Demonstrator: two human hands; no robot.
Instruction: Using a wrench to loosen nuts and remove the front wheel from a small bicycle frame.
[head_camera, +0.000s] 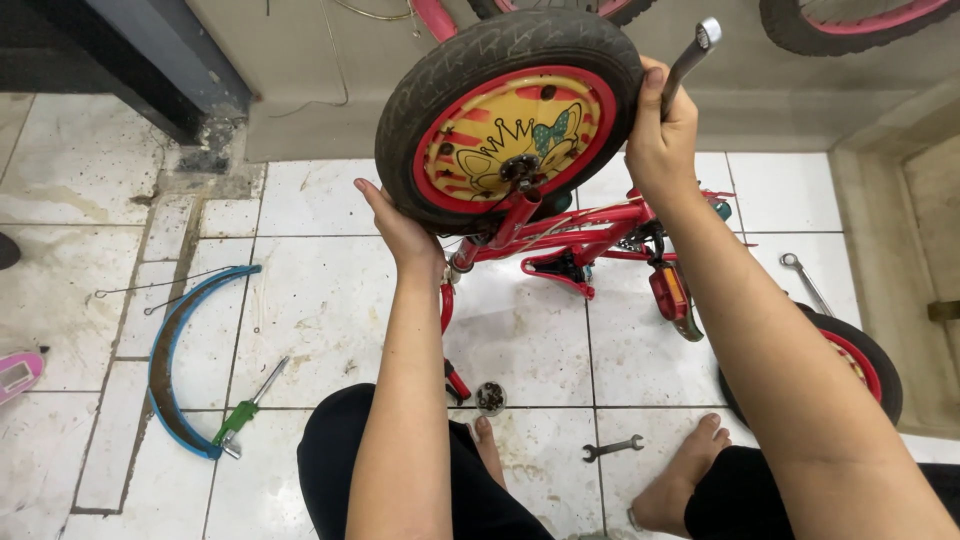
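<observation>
Small bike wheel (510, 110) held up between both hands, left hand (400, 225) open-palmed under tyre, right hand (660, 140) pressing tyre edge, fist closed around metal socket wrench (692, 55)

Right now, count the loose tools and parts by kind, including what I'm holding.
Wrenches: 3, one in the right hand, two on the floor
Screwdriver: 1
Fender: 1
Cup of bolts: 1
Total: 6

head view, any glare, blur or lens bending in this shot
Head view: light is soft and even, with faint shadows under the bike frame; the metal tool in the right hand shows a small glint; the wheel is sharp; tile lines bow toward the edges, a wide-lens distortion.
</observation>
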